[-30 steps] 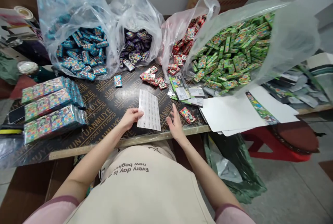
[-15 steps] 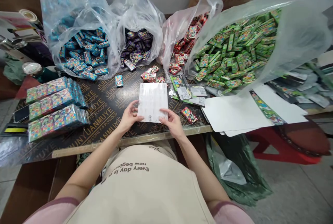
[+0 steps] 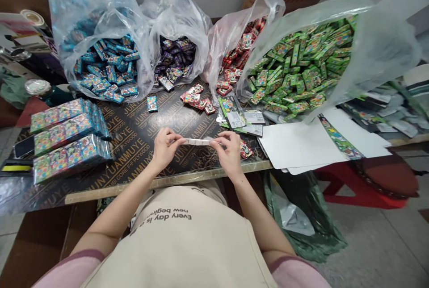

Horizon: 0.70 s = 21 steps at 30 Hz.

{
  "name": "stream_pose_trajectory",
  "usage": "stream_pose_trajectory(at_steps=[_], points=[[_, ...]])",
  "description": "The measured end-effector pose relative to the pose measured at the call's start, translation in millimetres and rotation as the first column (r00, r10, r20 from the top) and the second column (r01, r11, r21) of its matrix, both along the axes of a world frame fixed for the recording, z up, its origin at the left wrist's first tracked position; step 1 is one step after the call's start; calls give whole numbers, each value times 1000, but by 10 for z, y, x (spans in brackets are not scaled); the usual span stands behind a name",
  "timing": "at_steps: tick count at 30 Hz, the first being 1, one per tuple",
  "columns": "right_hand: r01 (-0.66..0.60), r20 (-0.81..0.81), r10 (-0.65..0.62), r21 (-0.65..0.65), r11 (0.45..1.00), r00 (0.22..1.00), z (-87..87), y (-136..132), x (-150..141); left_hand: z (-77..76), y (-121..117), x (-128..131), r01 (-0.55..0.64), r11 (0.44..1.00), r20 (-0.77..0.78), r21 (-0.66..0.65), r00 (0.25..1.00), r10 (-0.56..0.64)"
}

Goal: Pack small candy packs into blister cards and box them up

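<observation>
A white paper sheet (image 3: 197,142) spans the gap between my two hands above the front part of the table, showing as a narrow strip. Whether it is folded or tipped edge-on, I cannot tell. My left hand (image 3: 164,148) pinches one end between thumb and fingers. At the other end my right hand (image 3: 229,153) has the same kind of pinch. A small red packet (image 3: 246,149) lies just beside my right hand, partly hidden by it. Farther back are loose red packets (image 3: 197,100) and a single blue packet (image 3: 152,104).
Along the back stand plastic bags of blue (image 3: 112,67), purple (image 3: 176,53), red (image 3: 241,51) and green packets (image 3: 301,69). Wrapped packet bundles (image 3: 70,131) sit at left. Flat green-black packages (image 3: 233,111) and white sheets (image 3: 288,145) lie at right, near a red stool (image 3: 372,189).
The white sheet, earlier facing me as a broad square, now appears as a thin strip. Both hands have turned and stay pinched on its ends.
</observation>
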State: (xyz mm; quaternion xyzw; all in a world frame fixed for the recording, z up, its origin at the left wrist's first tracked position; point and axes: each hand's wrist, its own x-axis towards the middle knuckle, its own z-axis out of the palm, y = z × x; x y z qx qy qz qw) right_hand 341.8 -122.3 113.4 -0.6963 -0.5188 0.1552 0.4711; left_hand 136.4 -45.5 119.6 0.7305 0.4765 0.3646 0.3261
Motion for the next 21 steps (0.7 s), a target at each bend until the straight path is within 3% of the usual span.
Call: stream_pose_trajectory(at_steps=[2,4,7,10,16,21], points=[[-99,-46,98,-34,995,994,105,3,19,99,37,-22,36,998,-34,53,999,-34],[-203,-180,184,-93,975,966,144,4,35,157,67,-44,96,995,-14,13,995,-96],[-228,-323,175,-135,964,930,107,5,46,161,76,-63,150,980,65,-128,988,-142],[-229,-423,161,-115,967,892,56,-4,42,122,55,-78,125,957,137,-260,986,-92],[-172,-354,131,-86,981,926,72,-64,20,90,40,-115,152,908,232,-390,971,-63],[-228,-338,173,-132,965,925,77,-61,63,116,22,-114,127,938,197,-322,978,-64]])
